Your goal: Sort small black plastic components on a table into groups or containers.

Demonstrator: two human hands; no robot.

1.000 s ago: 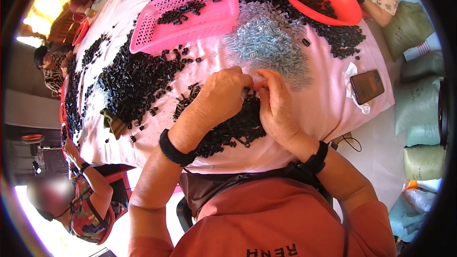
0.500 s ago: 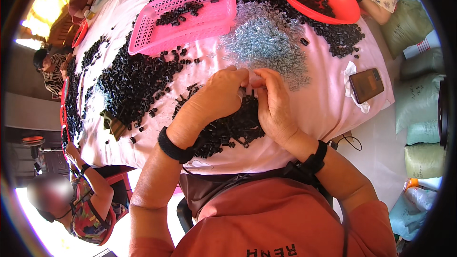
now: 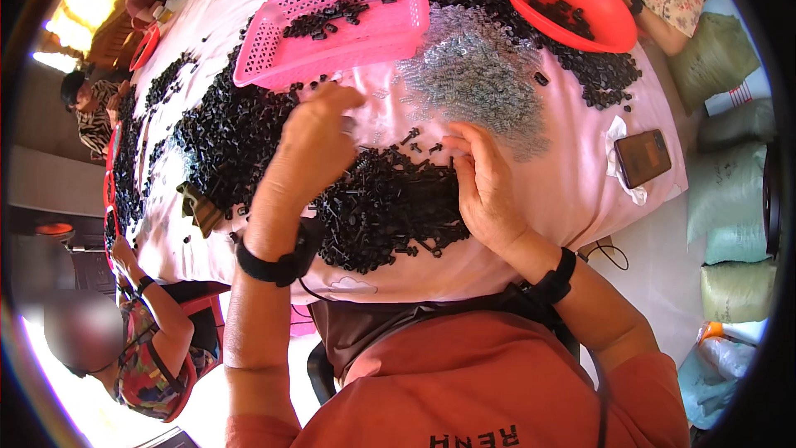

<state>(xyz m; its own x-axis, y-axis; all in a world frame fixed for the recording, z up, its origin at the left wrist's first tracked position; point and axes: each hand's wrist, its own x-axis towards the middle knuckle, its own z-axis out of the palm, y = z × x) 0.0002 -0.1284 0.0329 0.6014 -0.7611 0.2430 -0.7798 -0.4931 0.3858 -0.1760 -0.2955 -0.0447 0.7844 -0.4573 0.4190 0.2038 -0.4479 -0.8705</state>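
Observation:
My left hand (image 3: 319,137) is raised over the cloth between the near pink basket edge and a heap of black pieces. Its fingers are curled and a little blurred; what they may hold is hidden. My right hand (image 3: 489,191) rests beside a pile of small black stem-like parts (image 3: 390,216), thumb and forefinger apart, with nothing clear between them. A few loose black parts (image 3: 412,135) lie just left of its fingertips. Beyond my right hand spreads a heap of small clear, silvery pieces that look like springs (image 3: 477,75).
A pink basket (image 3: 348,66) and a red basin (image 3: 601,21) hold some black pieces. Black caps (image 3: 224,133) heap at left, beside a dark green cloth scrap (image 3: 197,209). A phone (image 3: 643,158) lies at right. Other people sit around the table; sacks (image 3: 725,191) stand at right.
My hands were together over the black parts; now they are apart. The left hand has moved left and away toward the basket, while the right has stayed nearly in place with its fingers loosened.

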